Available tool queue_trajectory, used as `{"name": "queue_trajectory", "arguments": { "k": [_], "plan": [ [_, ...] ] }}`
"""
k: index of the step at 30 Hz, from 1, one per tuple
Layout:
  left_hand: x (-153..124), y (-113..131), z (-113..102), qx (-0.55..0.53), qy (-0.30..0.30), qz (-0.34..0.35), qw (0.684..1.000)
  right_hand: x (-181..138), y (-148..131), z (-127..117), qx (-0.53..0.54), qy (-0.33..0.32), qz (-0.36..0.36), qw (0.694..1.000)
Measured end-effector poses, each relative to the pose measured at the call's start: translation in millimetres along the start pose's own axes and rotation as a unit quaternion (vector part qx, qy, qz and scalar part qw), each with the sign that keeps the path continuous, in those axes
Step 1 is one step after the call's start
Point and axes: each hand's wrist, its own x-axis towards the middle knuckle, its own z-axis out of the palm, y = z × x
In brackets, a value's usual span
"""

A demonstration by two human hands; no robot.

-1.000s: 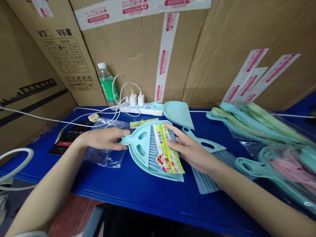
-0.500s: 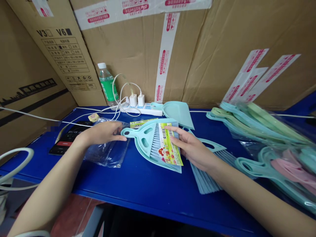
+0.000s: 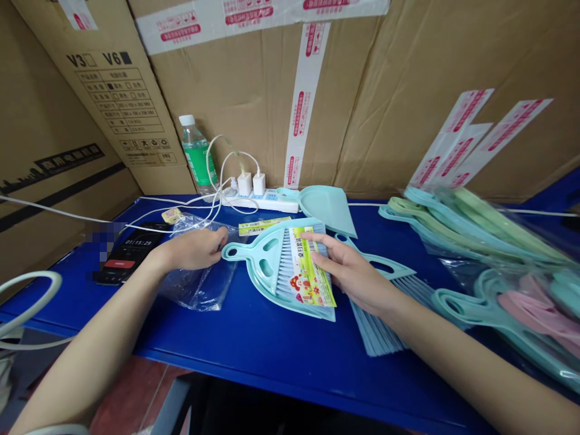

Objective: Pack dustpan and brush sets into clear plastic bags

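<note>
A light-blue dustpan (image 3: 258, 248) lies on the blue table with a blue-bristled brush (image 3: 284, 266) nested in it. A yellow and white printed label card (image 3: 312, 275) rests over the bristles. My right hand (image 3: 348, 263) grips the card's right side, with the thumb and index finger on its face; the other fingers are partly hidden. Just left of the dustpan's handle, my left hand (image 3: 199, 248) is closed above a crumpled clear plastic bag (image 3: 199, 290). Whether its fingertips pinch the bag is hidden.
Another dustpan (image 3: 328, 208) leans by a power strip (image 3: 267, 199). A loose brush (image 3: 380, 326) lies under my right forearm. Bagged dustpan sets (image 3: 475, 235) pile up at right. At left are a phone (image 3: 131, 254), cables and a bottle (image 3: 198, 157); cardboard boxes (image 3: 254, 109) stand behind.
My left hand has drawn back slightly left from the dustpan's handle, and its fingers have closed. The dustpan and label card have shifted a little; my right hand stays about where it was.
</note>
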Motion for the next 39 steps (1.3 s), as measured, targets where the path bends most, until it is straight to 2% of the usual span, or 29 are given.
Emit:
{"name": "queue_trajectory", "arguments": {
  "k": [4,10,15,19,23,30,35,39],
  "plan": [
    [-1.8,0.1,-2.4,-0.031,-0.008,0.022,0.999,0.9,-0.1,0.0,0.003,-0.005,0.007,1.000],
    [-1.5,-3.9,-5.3,-0.072,0.011,0.048,0.996,-0.4,-1.9,0.9,0.002,-0.016,0.009,1.000],
    [-1.5,0.0,-2.8,-0.151,-0.024,0.086,0.985,-0.7,-1.3,1.2,-0.014,-0.017,0.012,1.000],
    [-1.2,2.2,-1.5,-0.199,-0.028,0.102,0.974,-0.4,-0.3,0.4,-0.015,-0.023,-0.002,1.000],
    [-2.5,4.5,-1.5,-0.264,-0.030,0.147,0.953,-0.8,0.3,-0.3,-0.021,-0.039,-0.025,0.999],
    [-0.1,8.0,2.8,-0.313,0.000,0.202,0.928,-0.8,0.8,-1.3,-0.035,-0.047,-0.039,0.998],
    [3.4,9.3,5.7,-0.345,0.037,0.211,0.914,-1.3,0.7,-1.6,-0.032,-0.050,-0.034,0.998],
    [4.5,12.4,7.1,-0.356,0.038,0.220,0.908,-1.5,1.0,-1.5,-0.037,-0.052,-0.038,0.997]
  ]
}}
